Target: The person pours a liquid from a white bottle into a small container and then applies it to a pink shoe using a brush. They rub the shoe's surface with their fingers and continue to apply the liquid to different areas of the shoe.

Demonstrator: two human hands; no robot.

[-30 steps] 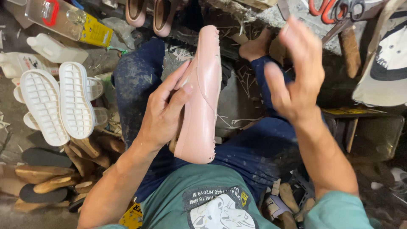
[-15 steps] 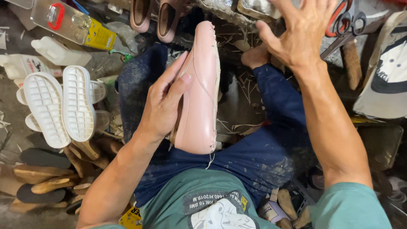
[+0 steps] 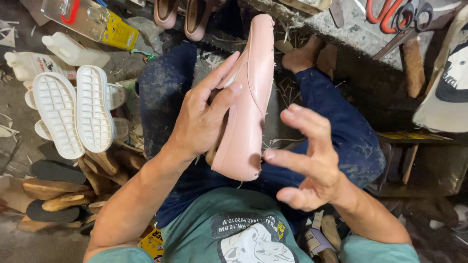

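Observation:
My left hand (image 3: 202,117) grips a pale pink shoe upper (image 3: 248,102) from its left side, holding it lengthwise over my lap, toe pointing away. My right hand (image 3: 309,158) hovers just right of the shoe's near end, fingers spread and curled, holding nothing; its fingertip is close to the heel edge. I sit with legs in dark blue jeans (image 3: 351,141) and a green shirt (image 3: 243,229).
White ribbed soles (image 3: 73,112) lie stacked at the left above wooden and black sole pieces (image 3: 58,190). White plastic bottles (image 3: 73,48) and a clear container sit at top left. Red-handled scissors (image 3: 395,14) lie top right; more pink shoes (image 3: 185,14) at top.
My right hand came down from the upper right, near the scissors, to beside the shoe's near end. The left hand keeps hold of the pink shoe.

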